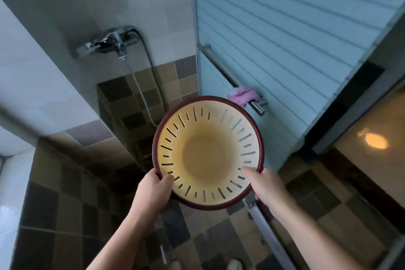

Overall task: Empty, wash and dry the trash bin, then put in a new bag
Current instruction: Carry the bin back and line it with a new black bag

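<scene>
Trash bin (207, 153), cream with slotted walls and dark red rim, is held up in front of you, mouth toward you, inside bare. Your left hand (153, 190) grips the lower-left rim; your right hand (266, 186) grips the lower-right rim. Shower faucet (109, 42) beyond; pink cloth (242, 95) on rail (230, 79).
</scene>
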